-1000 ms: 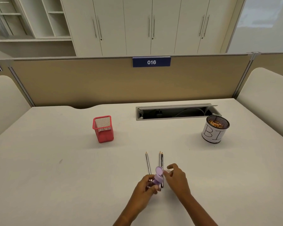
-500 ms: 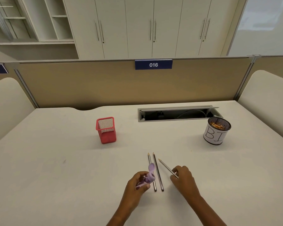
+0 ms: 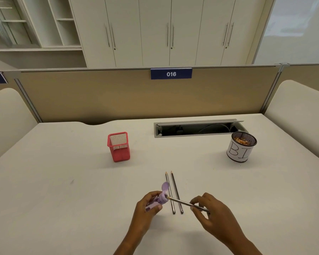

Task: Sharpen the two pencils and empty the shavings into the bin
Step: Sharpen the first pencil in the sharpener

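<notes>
White desk (image 3: pixel 63 181) bearing, at far right, a mesh bin (image 3: pixel 241 146) holding shavings and, left of centre, a red mesh cup (image 3: pixel 118 146). Right hand (image 3: pixel 213 215) pinches a pencil (image 3: pixel 184 203), its tip at the mouth of a purple sharpener (image 3: pixel 159 199) gripped in the left hand (image 3: pixel 147 210), lid flipped up. Two more pencils (image 3: pixel 173 192) lie side by side beneath.

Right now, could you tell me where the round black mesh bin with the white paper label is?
The round black mesh bin stands at the far right of the white desk, just beside the open cable tray.
</notes>
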The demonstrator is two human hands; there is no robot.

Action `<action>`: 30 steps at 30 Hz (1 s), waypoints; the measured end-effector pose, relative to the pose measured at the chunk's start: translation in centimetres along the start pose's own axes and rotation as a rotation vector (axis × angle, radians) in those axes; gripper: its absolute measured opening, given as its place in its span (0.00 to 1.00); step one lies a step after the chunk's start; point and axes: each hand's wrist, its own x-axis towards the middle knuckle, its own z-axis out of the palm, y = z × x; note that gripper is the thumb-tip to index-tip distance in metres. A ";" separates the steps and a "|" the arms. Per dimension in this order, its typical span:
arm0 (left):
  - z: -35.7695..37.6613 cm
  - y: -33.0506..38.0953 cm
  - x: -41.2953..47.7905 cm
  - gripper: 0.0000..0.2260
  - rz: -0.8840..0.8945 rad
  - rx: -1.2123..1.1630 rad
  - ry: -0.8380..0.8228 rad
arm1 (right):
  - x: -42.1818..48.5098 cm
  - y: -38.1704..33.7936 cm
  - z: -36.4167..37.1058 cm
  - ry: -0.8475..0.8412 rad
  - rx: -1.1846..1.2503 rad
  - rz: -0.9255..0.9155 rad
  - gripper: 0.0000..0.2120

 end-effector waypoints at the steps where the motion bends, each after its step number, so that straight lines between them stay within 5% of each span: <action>1: 0.0 -0.1 -0.1 0.16 0.001 0.008 -0.003 | 0.0 0.0 0.0 0.004 -0.015 -0.015 0.10; 7: -0.8 -0.4 -0.4 0.16 0.037 0.132 -0.037 | 0.1 -0.2 -0.7 -0.033 -0.235 -0.147 0.03; 12: -0.9 -0.2 -0.5 0.17 0.111 0.294 -0.126 | 0.8 0.3 -0.2 0.050 -0.403 -0.379 0.08; 17: -1.0 0.6 -0.4 0.15 0.148 0.335 -0.158 | 1.1 0.7 0.1 0.119 -0.452 -0.422 0.08; 22: -0.7 1.2 0.3 0.13 0.198 0.416 -0.180 | 1.3 -0.2 -0.7 -0.063 -0.375 -0.123 0.06; 26: -1.0 1.0 0.9 0.12 0.179 0.472 -0.247 | 2.2 -0.9 -1.9 -0.500 0.280 0.407 0.17; 30: -1.5 1.1 1.2 0.14 0.127 0.317 -0.237 | 2.2 -1.1 -2.6 -0.607 0.525 0.571 0.15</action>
